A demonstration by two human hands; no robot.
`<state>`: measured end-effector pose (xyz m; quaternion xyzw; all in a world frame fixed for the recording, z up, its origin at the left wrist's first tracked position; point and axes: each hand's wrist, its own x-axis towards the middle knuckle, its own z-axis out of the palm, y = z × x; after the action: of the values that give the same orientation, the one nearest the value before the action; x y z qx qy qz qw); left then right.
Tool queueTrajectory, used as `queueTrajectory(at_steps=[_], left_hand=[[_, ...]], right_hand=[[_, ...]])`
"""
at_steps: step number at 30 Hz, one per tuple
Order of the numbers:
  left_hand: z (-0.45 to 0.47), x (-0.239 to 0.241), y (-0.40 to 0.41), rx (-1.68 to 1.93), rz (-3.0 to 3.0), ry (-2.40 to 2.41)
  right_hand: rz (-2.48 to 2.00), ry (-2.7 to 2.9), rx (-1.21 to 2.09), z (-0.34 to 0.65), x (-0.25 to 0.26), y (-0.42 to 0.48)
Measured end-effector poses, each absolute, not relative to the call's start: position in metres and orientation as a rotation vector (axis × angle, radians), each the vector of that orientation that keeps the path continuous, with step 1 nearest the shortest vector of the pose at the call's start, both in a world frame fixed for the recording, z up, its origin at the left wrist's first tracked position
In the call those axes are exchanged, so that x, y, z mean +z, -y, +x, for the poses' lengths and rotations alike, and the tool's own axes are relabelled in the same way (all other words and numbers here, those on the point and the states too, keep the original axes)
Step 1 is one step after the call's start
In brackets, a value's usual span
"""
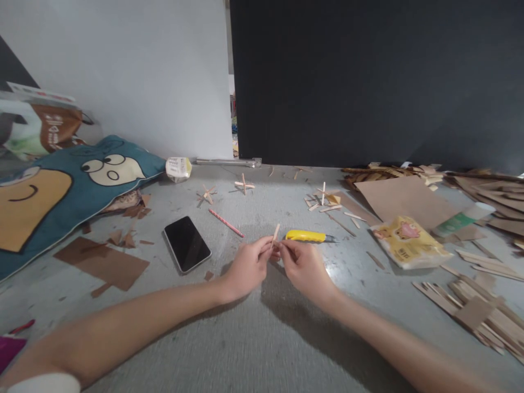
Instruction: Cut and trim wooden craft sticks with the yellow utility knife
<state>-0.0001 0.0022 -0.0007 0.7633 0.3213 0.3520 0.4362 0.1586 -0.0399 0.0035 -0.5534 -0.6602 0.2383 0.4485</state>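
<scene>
My left hand (248,266) and my right hand (302,266) meet at the middle of the grey floor, fingers pinched together. Between them they hold a small wooden stick (275,234) that points up and away from my fingertips. Both hands are closed on it. Just beyond them lies a yellow utility knife (308,236). A pink pencil (226,222) lies to the left of the stick. Further back rest small crosses of glued wooden sticks (244,185).
A black phone (187,243) lies left of my hands. Brown cardboard pieces (102,264) and a blue cushion (53,196) are at the left. At the right are a yellow packet (409,241), a glue tube (462,219), cardboard sheets (401,200) and stick piles (478,314).
</scene>
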Motion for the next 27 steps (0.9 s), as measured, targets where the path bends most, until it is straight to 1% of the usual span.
queueTrajectory(at_steps=[6, 12, 15, 19, 22, 27], left_hand=[[-0.003, 0.0, 0.0, 0.822, 1.979, -0.823], [-0.004, -0.002, -0.001, 0.807, 2.035, -0.832], [-0.003, -0.002, -0.001, 0.82, 1.966, -0.821], [-0.002, -0.001, -0.001, 0.857, 1.905, -0.788], [-0.003, -0.001, 0.0, 0.86, 1.968, -0.819], [-0.005, 0.0, 0.001, 0.827, 2.081, -0.798]], right_hand=[[-1.406, 1.732, 0.53, 0.162, 0.0, 0.038], [-1.336, 1.835, 0.572, 0.171, 0.003, 0.034], [-1.31, 1.802, 0.584, 0.169, 0.003, 0.035], [-1.41, 1.729, 0.523, 0.158, -0.003, 0.041], [-1.438, 1.715, 0.491, 0.154, -0.005, 0.043], [-1.35, 1.833, 0.53, 0.167, 0.004, 0.037]])
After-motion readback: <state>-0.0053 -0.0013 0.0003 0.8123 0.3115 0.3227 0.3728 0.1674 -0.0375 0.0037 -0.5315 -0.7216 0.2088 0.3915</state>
